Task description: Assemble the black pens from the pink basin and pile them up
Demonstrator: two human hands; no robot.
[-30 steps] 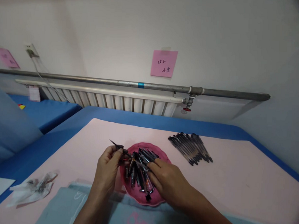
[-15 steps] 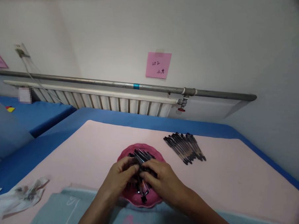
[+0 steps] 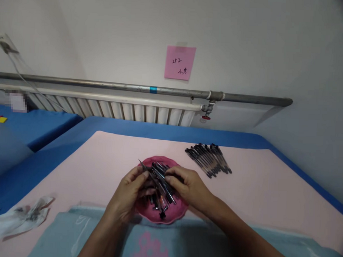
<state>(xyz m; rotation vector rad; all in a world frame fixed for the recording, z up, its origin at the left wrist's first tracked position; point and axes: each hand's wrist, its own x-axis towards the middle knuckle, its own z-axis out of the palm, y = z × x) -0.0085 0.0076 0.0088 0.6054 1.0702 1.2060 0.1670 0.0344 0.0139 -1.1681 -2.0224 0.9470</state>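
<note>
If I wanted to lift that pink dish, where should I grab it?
Probably by the wavy rim of the pink dish, at its left and right sides, with a hand coming from outside each: the outline is round and wide, and pens lie heaped across its middle.

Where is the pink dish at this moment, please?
In the head view, the pink dish is just below the picture's centre, between the left hand and the right hand; the fanned pens lie beyond it, to the right.

Pens (image 3: 166,186) seemingly block the dish (image 3: 176,211) except front right.
</note>
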